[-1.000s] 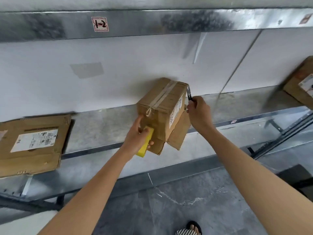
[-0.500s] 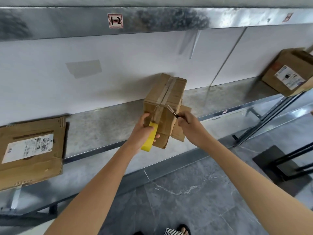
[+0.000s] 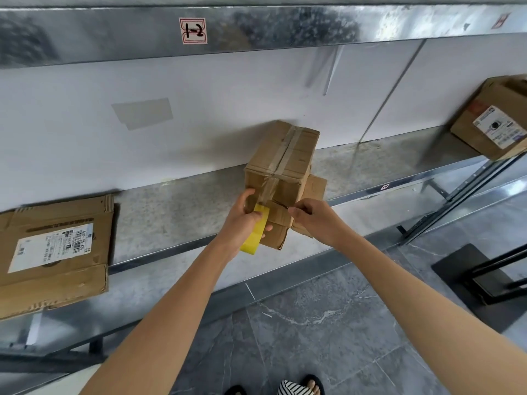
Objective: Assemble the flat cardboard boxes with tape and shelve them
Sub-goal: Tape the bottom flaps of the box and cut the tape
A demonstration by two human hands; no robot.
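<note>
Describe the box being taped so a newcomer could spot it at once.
On the metal shelf, find the upright cardboard box near the middle, below the handwritten tag. Unlike the flattened box at left and the assembled box at right, both white-labelled, it shows tape across its top, with the left hand holding a yellow tape roll against it.

Person, seen from the head camera.

Arms: the left forearm (image 3: 171,303) and right forearm (image 3: 422,295) are bare along their whole visible length, up to the edge of view. The left hand (image 3: 242,223) and right hand (image 3: 316,220) are uncovered, fingers bare.

Footwear: one open sandal (image 3: 296,388) has a footbed striped black and white. A dark strap crosses the foot and bare toes show. Just left of the sandal is the dark curved front of a second shoe (image 3: 235,390), cut off by the edge of view. Its pattern cannot be told.
</note>
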